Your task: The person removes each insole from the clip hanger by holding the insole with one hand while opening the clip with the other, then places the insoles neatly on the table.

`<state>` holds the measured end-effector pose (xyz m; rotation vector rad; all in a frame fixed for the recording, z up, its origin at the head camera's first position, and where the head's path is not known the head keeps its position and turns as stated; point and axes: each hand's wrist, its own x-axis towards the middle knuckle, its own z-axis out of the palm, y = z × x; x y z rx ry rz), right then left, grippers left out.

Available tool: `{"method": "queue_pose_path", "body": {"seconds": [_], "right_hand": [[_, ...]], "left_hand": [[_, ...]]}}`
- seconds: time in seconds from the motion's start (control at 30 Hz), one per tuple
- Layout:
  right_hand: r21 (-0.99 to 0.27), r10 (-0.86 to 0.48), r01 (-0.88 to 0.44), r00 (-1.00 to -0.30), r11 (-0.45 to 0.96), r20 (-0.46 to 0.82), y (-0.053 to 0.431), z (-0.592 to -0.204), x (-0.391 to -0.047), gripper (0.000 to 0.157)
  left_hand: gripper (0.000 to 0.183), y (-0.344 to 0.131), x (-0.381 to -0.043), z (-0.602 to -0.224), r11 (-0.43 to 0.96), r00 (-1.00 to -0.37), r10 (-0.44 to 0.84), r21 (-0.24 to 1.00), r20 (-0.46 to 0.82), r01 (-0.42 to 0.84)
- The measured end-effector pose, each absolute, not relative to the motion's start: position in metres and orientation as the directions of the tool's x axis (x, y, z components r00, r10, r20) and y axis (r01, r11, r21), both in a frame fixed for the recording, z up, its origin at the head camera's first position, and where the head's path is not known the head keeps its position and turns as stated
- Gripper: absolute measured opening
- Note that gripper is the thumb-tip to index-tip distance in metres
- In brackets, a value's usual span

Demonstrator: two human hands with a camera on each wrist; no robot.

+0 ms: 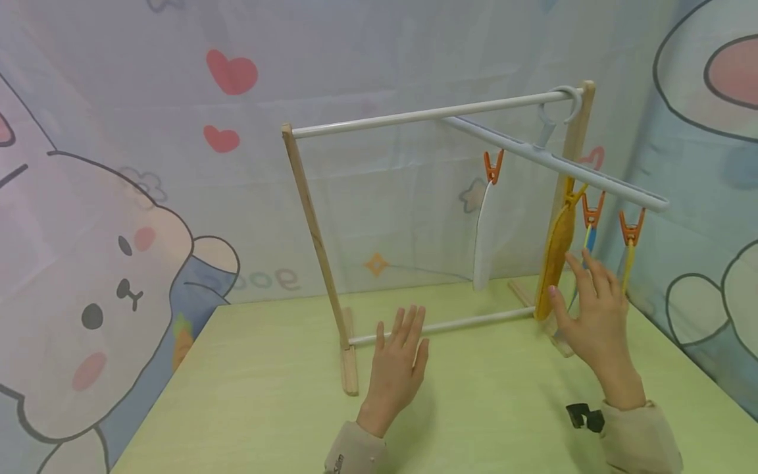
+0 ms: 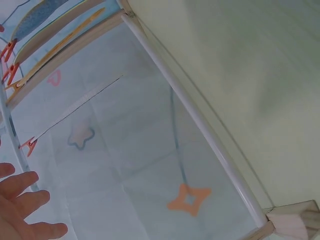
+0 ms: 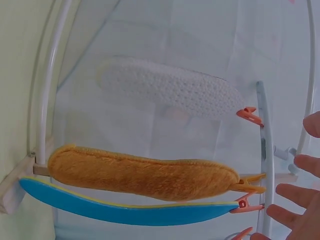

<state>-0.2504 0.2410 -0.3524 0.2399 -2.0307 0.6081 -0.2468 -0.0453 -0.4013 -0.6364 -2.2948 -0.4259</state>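
Observation:
A grey clip hanger (image 1: pixel 503 141) hooks over the top bar of a small rack near its right post. Clipped beneath it hang several insoles: a white textured one (image 3: pixel 170 87) apart on the far side, a furry orange-brown one (image 3: pixel 145 175), a blue one with a yellow edge (image 3: pixel 130 211), and a yellow-edged one (image 1: pixel 628 266) at the near end. My right hand (image 1: pixel 595 316) is raised with fingers spread beside the orange-brown and blue insoles; whether it touches them I cannot tell. Fingers extended, my left hand (image 1: pixel 395 372) is in front of the rack's lower bar, holding nothing.
The rack has a white top bar (image 1: pixel 414 117), a lower bar (image 1: pixel 474 322), a left wooden post (image 1: pixel 316 240) and wooden feet. It stands on a yellow-green table (image 1: pixel 249 395). A printed cartoon cloth (image 1: pixel 355 72) hangs behind and at the sides.

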Motion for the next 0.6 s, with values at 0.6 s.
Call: {"method": "queue_pose_path", "body": {"seconds": [0.6], "right_hand": [[-0.401, 0.315, -0.484, -0.252, 0.778, 0.915, 0.265, -0.346, -0.268, 0.035]], "left_hand": [[0.024, -0.042, -0.247, -0.390, 0.524, -0.671, 0.215, 0.496, 0.709, 0.692]]}}
